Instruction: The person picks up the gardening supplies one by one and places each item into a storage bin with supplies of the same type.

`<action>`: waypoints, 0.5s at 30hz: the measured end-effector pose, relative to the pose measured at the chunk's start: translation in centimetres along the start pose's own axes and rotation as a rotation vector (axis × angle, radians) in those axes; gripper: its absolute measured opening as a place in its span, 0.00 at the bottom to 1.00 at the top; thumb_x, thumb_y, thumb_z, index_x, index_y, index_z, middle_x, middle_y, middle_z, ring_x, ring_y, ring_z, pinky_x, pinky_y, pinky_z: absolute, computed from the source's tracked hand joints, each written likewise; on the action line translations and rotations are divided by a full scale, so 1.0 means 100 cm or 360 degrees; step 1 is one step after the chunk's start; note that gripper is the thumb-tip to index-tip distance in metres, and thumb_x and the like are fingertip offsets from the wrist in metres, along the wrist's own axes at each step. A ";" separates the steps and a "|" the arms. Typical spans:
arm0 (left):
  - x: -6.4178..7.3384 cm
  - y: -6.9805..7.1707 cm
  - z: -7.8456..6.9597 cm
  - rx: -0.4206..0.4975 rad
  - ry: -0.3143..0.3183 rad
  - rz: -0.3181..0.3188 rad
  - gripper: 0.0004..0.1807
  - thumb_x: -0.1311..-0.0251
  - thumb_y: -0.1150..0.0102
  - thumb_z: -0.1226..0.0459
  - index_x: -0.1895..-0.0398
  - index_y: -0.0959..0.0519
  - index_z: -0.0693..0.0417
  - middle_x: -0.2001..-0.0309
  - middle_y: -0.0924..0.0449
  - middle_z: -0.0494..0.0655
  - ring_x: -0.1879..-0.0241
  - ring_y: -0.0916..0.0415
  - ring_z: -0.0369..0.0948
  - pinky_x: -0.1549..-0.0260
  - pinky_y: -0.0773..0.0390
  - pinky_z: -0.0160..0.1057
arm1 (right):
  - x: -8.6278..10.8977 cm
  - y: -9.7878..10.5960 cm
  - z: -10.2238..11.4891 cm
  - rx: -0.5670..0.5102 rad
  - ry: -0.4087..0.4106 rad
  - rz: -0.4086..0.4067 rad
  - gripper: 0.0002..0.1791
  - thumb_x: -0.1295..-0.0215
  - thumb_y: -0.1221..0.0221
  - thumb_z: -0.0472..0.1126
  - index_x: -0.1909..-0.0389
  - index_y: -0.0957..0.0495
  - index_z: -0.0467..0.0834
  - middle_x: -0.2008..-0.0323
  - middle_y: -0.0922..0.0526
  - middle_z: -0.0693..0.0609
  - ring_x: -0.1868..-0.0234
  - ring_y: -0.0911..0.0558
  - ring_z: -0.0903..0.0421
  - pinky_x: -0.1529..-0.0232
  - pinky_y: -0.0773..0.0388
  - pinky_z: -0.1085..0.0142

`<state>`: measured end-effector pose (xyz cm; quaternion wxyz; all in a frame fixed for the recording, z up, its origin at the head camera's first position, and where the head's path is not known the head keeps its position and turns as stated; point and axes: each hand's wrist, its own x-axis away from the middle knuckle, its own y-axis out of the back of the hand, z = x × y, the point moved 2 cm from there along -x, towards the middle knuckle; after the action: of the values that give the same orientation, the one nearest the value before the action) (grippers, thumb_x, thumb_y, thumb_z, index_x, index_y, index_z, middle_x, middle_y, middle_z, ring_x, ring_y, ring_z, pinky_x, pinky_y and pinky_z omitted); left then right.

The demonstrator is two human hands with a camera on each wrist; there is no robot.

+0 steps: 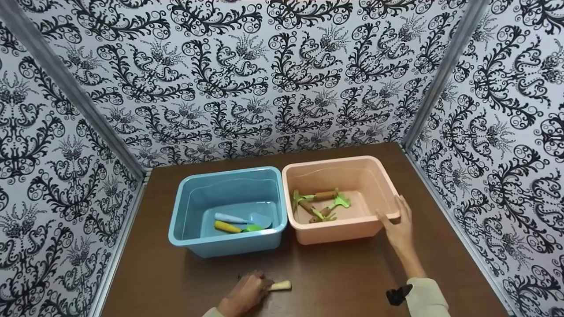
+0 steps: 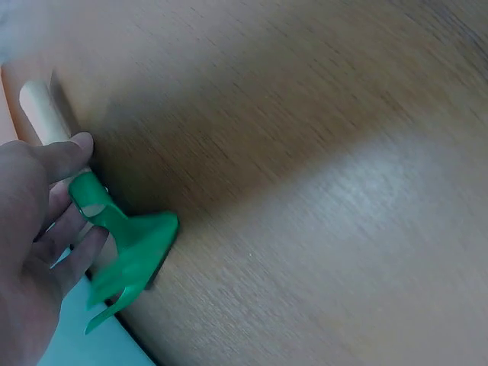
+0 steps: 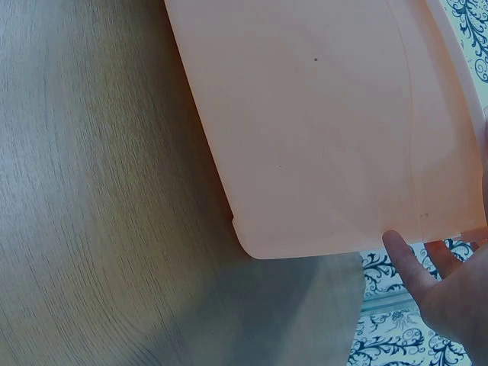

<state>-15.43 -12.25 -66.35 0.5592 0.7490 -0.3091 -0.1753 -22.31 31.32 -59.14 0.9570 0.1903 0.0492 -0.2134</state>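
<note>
My left hand (image 1: 247, 291) grips a small hand hoe (image 2: 133, 244) low over the table, in front of the blue tub (image 1: 229, 240). Its head is green, with a flat blade on one side and prongs on the other. A pale wooden handle (image 1: 280, 286) sticks out to the right past the fingers. In the left wrist view the thumb (image 2: 72, 152) lies across the handle near the green socket. My right hand (image 1: 400, 224) touches the front right corner of the peach tub (image 1: 339, 235), its thumb and fingers spread to either side of the corner.
Inside the blue tub lie a light blue trowel (image 1: 260, 219) and a yellow-handled tool (image 1: 227, 226) with a green head. Several green tools with brown handles (image 1: 325, 194) lie in the peach tub. The tubs stand side by side on the brown table (image 1: 343, 281), with patterned walls (image 1: 304, 79) around.
</note>
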 end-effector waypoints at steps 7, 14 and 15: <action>-0.003 0.005 -0.001 0.0163 0.0071 0.0004 0.07 0.35 0.39 0.67 0.58 0.13 0.52 0.68 0.21 0.40 0.71 0.28 0.32 0.73 0.24 0.35 | 0.000 0.001 0.000 0.0010 -0.0007 -0.0008 0.44 0.36 0.32 0.44 0.23 0.43 0.43 0.20 0.48 0.44 0.20 0.50 0.41 0.22 0.55 0.44; -0.008 0.008 0.004 0.0115 -0.0011 -0.0206 0.02 0.37 0.35 0.66 0.65 0.15 0.50 0.71 0.27 0.39 0.73 0.31 0.31 0.76 0.27 0.33 | 0.002 0.000 0.002 -0.0041 0.0067 -0.0041 0.43 0.38 0.32 0.38 0.25 0.41 0.38 0.22 0.46 0.40 0.21 0.48 0.40 0.22 0.54 0.45; -0.008 0.008 0.005 0.0109 -0.0034 -0.0259 0.02 0.37 0.35 0.66 0.65 0.15 0.49 0.71 0.27 0.39 0.73 0.32 0.31 0.76 0.27 0.32 | 0.002 0.000 0.002 -0.0059 0.0086 -0.0047 0.42 0.38 0.32 0.37 0.25 0.40 0.37 0.22 0.45 0.39 0.21 0.48 0.39 0.22 0.54 0.45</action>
<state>-16.57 -12.23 -65.78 0.5138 0.7885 -0.2590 -0.2174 -22.13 31.13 -59.00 0.9554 0.1777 0.0818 -0.2212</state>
